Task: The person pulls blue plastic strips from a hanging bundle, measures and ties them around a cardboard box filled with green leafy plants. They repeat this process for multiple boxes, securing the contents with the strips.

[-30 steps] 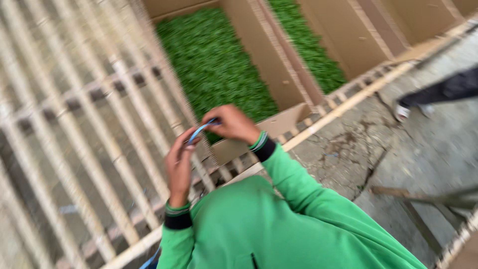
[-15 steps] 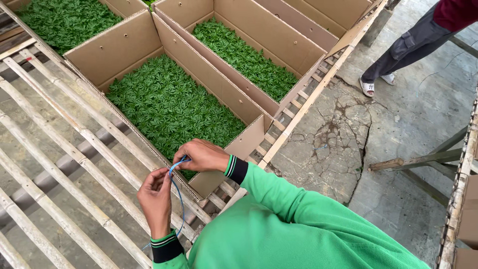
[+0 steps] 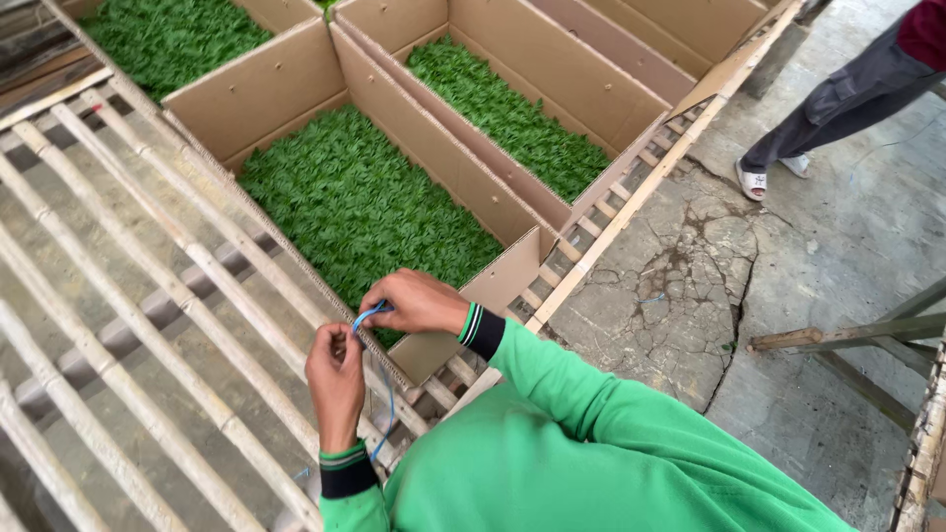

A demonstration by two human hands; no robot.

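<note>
My left hand [image 3: 335,379] and my right hand [image 3: 414,300] both pinch a thin blue cord [image 3: 367,315] between them. Its loose end hangs down past my left wrist. My hands hover over the near corner of an open cardboard box [image 3: 296,79] packed with green leaves [image 3: 360,202]. I wear green sleeves with dark cuffs.
More cardboard boxes of green leaves [image 3: 507,113] stand beside and behind it on a rack of pale wooden slats [image 3: 148,296]. To the right is a cracked concrete floor [image 3: 680,286]. Another person's leg and white shoe [image 3: 759,177] stand there. Wooden poles [image 3: 847,335] lie at the right edge.
My hands stay together on the blue cord and have lowered slightly towards the box corner. The view has steadied and swung over the boxes. The other person's leg has shifted at the upper right.
</note>
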